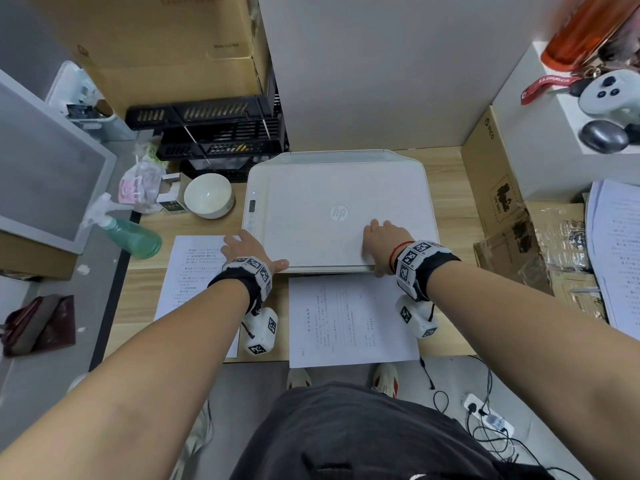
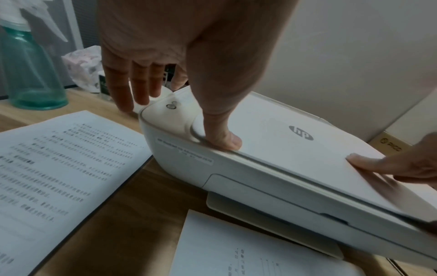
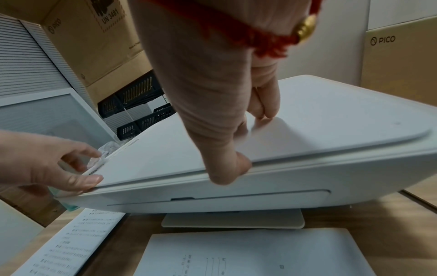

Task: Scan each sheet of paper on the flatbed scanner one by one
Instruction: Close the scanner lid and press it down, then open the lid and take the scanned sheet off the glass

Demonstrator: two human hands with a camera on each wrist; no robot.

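The white flatbed scanner (image 1: 339,202) (image 2: 283,149) (image 3: 331,121) sits on the wooden desk with its lid down, or nearly so. My left hand (image 1: 254,254) (image 2: 179,123) rests on its front left corner, thumb on the lid's edge and fingers straight down the side. At the front right, my right hand (image 1: 377,247) (image 3: 246,145) pinches the lid, fingers on top and thumb at the front seam. One printed sheet (image 1: 194,268) (image 2: 59,168) lies left of the scanner. Another sheet (image 1: 346,320) (image 3: 260,252) lies in front of it.
A stack of printed pages (image 1: 620,254) lies at the far right on cardboard. A green spray bottle (image 1: 128,233) and a white bowl (image 1: 207,195) stand left of the scanner, with black trays (image 1: 221,133) behind. A PICO carton (image 1: 498,188) stands right. The desk's front edge runs under the front sheet.
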